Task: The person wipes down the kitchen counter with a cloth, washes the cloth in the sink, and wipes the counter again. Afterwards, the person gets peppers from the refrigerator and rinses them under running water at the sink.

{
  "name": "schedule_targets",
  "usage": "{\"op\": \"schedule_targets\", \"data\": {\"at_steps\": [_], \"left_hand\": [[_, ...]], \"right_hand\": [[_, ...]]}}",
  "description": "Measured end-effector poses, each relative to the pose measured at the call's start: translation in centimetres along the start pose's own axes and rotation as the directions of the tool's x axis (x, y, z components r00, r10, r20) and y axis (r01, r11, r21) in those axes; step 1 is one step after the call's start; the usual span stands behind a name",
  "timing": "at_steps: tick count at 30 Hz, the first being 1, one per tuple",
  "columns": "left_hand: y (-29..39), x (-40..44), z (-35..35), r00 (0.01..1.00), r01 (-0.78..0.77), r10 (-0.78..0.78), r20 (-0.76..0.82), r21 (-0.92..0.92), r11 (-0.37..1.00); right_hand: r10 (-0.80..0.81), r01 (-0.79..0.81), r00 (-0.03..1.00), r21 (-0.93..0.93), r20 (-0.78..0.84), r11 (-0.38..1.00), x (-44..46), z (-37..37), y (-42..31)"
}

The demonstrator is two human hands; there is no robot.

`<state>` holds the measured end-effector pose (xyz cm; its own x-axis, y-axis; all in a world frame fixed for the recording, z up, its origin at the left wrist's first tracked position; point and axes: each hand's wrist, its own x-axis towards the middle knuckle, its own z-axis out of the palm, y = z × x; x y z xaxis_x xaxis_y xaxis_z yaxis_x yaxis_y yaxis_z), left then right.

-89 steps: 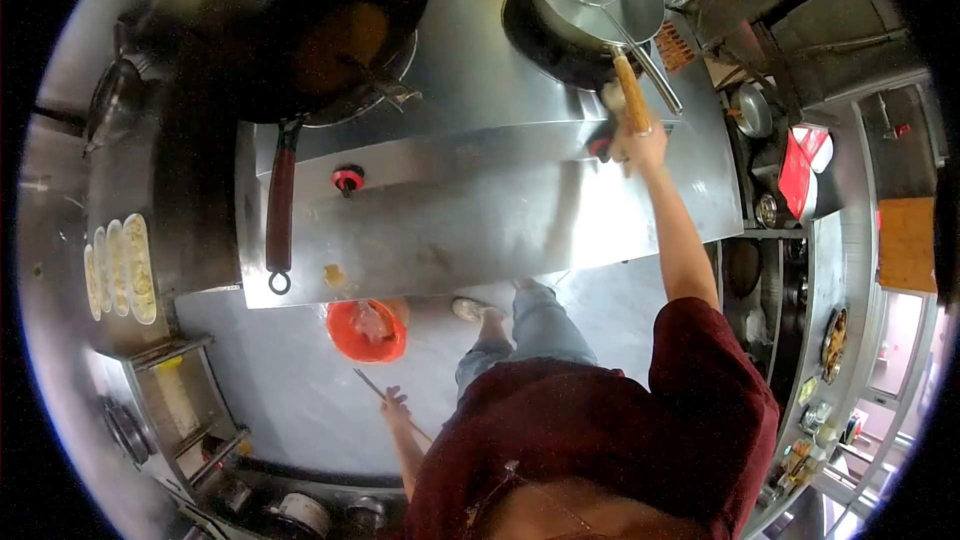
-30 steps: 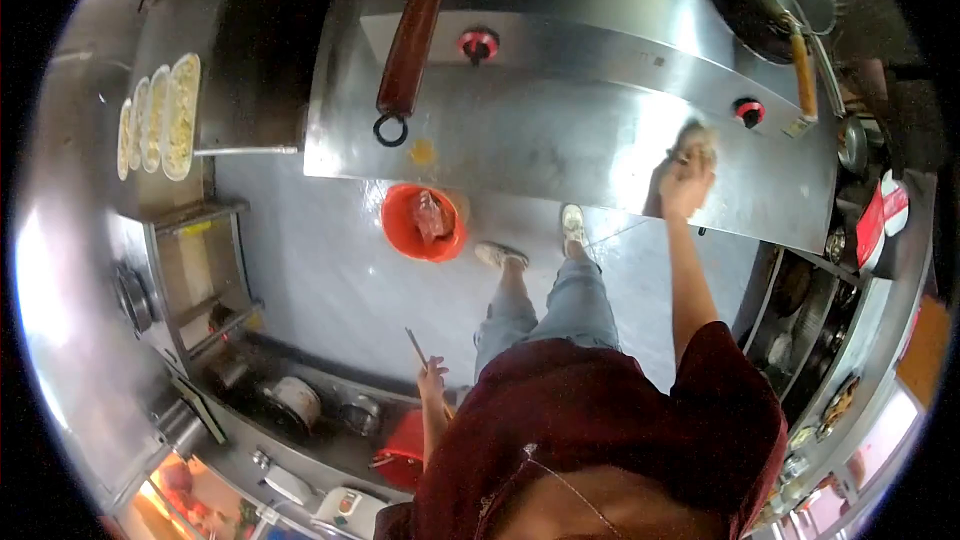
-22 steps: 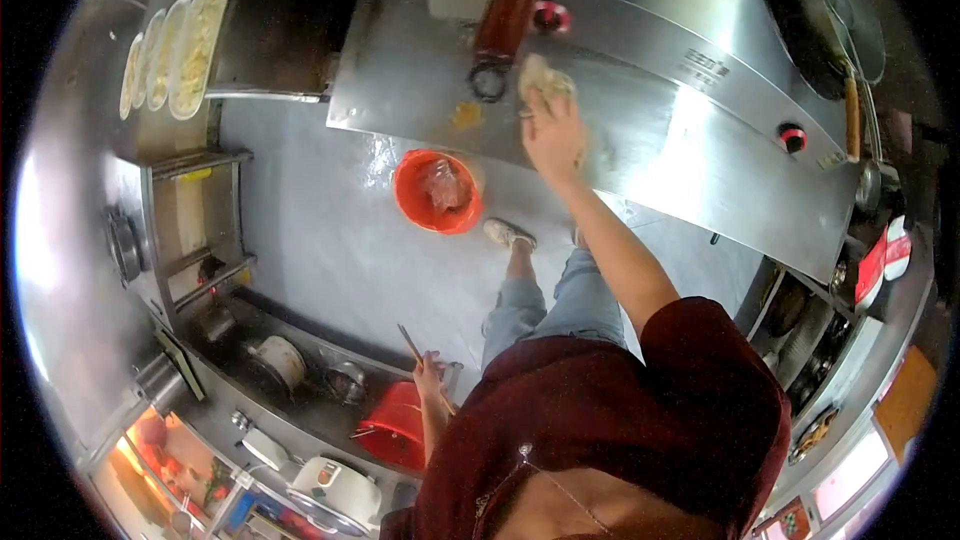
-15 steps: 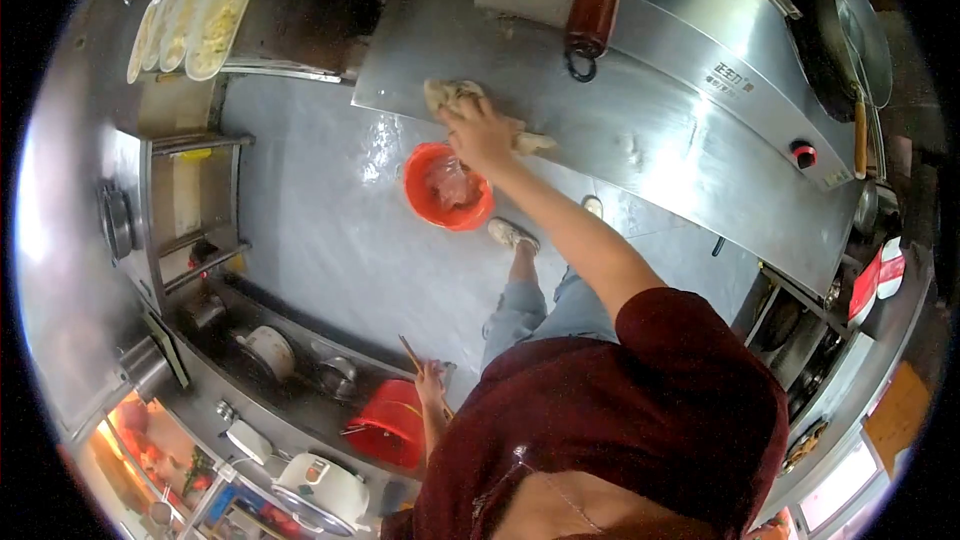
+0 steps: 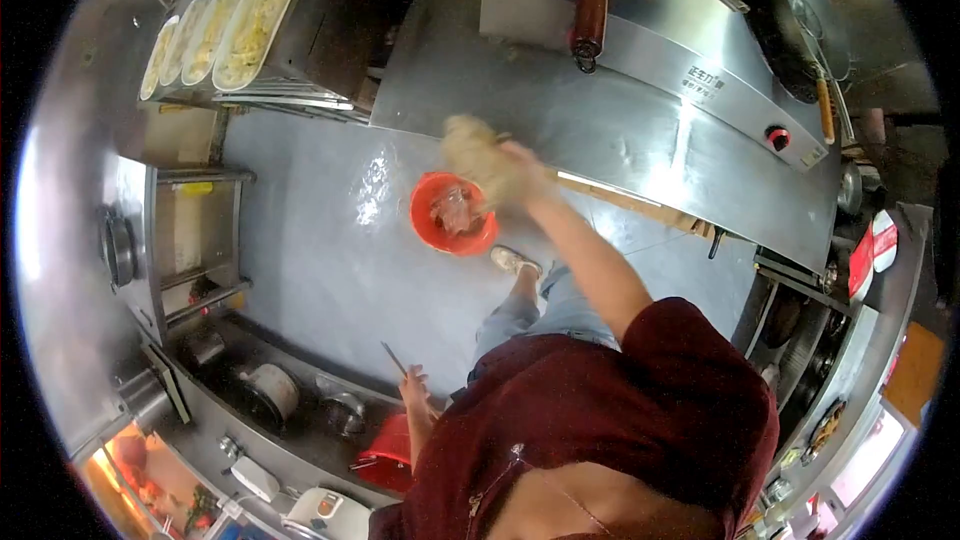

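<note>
Loosely bunched, a pale cloth (image 5: 478, 155) is grasped in the right hand (image 5: 525, 178); both are blurred. It hangs at the front edge of the metal counter (image 5: 540, 95), partly over the near side of an orange bucket (image 5: 419, 215) on the floor; whether it touches either, I cannot tell. A clear plastic bag (image 5: 455, 208) lies inside the bucket. Low beside the body, the left hand (image 5: 414, 387) has its fingers around a thin stick (image 5: 393, 358) that points up and away, near a red tub (image 5: 388, 452). Beyond the cloth, a brown pan handle (image 5: 591, 15) reaches over the counter, and farther right a red knob (image 5: 778, 138) sits below a pan with a wooden handle (image 5: 825, 110). Four long dishes of food (image 5: 257, 28) stand in a row at the upper left.
</note>
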<state>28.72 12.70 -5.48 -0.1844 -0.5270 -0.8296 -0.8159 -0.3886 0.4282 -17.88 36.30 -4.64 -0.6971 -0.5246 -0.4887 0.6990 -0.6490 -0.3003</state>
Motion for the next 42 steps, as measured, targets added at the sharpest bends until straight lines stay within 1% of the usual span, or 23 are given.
{"op": "schedule_targets", "data": {"at_steps": [2,4,5,6,7,8,9,10,13,14,17,19,21,22,25,26,30,33,34,37,38,40,42], "left_hand": [[2.9,-0.5,1.1,0.999,0.041,-0.041,-0.008,0.074,0.996],[3.9,1.1,1.9,0.999,-0.003,-0.002,0.037,0.123,0.992],[4.6,1.9,2.4,0.998,-0.027,0.018,0.058,0.143,0.989],[5.4,2.3,2.8,0.997,-0.037,0.025,0.079,0.154,0.987],[6.3,2.6,3.2,0.995,-0.044,0.028,0.097,0.164,0.985],[7.3,3.0,3.7,0.993,-0.052,0.032,0.116,0.175,0.983],[8.2,3.3,4.1,0.991,-0.080,0.057,0.123,0.192,0.978],[9.2,3.4,4.5,0.989,-0.103,0.076,0.128,0.211,0.972],[12.4,3.1,5.6,0.986,-0.140,0.121,0.115,0.174,0.975],[13.2,2.7,5.8,0.987,-0.140,0.125,0.102,0.154,0.978],[13.5,1.8,5.6,0.993,-0.103,0.091,0.079,0.163,0.981],[13.7,2.6,6.4,0.994,-0.088,0.078,0.076,0.142,0.986],[13.2,2.7,6.3,0.996,-0.054,0.047,0.070,0.103,0.993],[12.9,2.7,6.5,0.997,-0.041,0.034,0.075,0.104,0.994],[11.6,2.3,7.0,0.996,0.001,-0.011,0.085,0.117,0.993],[11.3,2.4,7.2,0.996,0.010,-0.020,0.086,0.123,0.992],[12.1,0.8,7.6,0.999,0.025,-0.030,0.044,0.110,0.994],[11.5,0.7,8.2,0.996,0.062,-0.068,0.063,0.100,0.993],[11.2,1.1,8.1,0.995,0.067,-0.076,0.059,0.132,0.989],[11.4,0.6,8.0,0.997,0.061,-0.069,0.038,0.188,0.980],[12.0,0.7,8.2,0.997,0.073,-0.077,0.015,0.185,0.980],[13.4,0.4,8.2,0.998,0.055,-0.058,0.012,0.153,0.987],[14.1,0.0,8.0,1.000,0.017,-0.021,0.024,0.145,0.989]], "right_hand": [[-0.108,0.114,0.969,0.018,-0.221,0.993,-4.9,0.7,-6.5],[-0.163,0.156,0.952,-0.046,-0.260,0.987,-8.8,-2.5,-11.9],[-0.421,0.324,0.870,-0.347,-0.255,0.880,-10.0,-3.9,-14.0],[-0.644,0.432,0.745,-0.610,-0.172,0.664,-10.9,-5.2,-15.9],[-0.803,0.465,0.595,-0.805,-0.022,0.367,-11.1,-5.7,-16.9],[-0.838,0.319,0.526,-0.947,0.146,0.036,-10.0,-6.2,-17.0],[-0.809,0.120,0.496,-0.948,0.314,-0.294,-8.9,-7.2,-16.5],[-0.724,-0.093,0.512,-0.809,0.462,-0.581,-8.3,-7.4,-15.6],[-0.752,-0.209,0.484,-0.775,0.448,-0.596,-5.6,-5.3,-14.3],[-0.722,-0.207,0.473,-0.734,0.504,-0.647,-4.3,-5.1,-14.3],[-0.640,-0.121,0.704,-0.835,0.309,-0.536,-0.1,-3.4,-13.6],[-0.649,-0.099,0.589,-0.754,0.482,-0.649,2.2,0.4,-12.8],[-0.604,0.016,0.484,-0.697,0.633,-0.717,4.3,1.3,-12.3],[-0.589,-0.014,0.544,-0.695,0.598,-0.719,5.1,1.6,-11.8],[-0.473,0.087,0.602,-0.641,0.644,-0.762,8.9,4.0,-10.6],[-0.491,0.080,0.584,-0.648,0.646,-0.757,10.6,4.6,-10.0],[-0.517,0.022,0.634,-0.682,0.575,-0.731,11.8,5.1,-9.2],[-0.473,0.105,0.596,-0.647,0.649,-0.755,12.1,5.5,-9.0],[-0.389,0.141,0.681,-0.633,0.620,-0.761,11.7,6.0,-9.0],[-0.233,0.365,0.683,-0.600,0.692,-0.712,11.8,6.1,-8.5],[-0.291,0.400,0.705,-0.702,0.646,-0.590,11.1,6.1,-8.7],[-0.457,0.364,0.622,-0.751,0.636,-0.550,8.3,5.4,-9.7],[-0.504,0.381,0.575,-0.756,0.644,-0.532,5.9,2.7,-12.2]]}}
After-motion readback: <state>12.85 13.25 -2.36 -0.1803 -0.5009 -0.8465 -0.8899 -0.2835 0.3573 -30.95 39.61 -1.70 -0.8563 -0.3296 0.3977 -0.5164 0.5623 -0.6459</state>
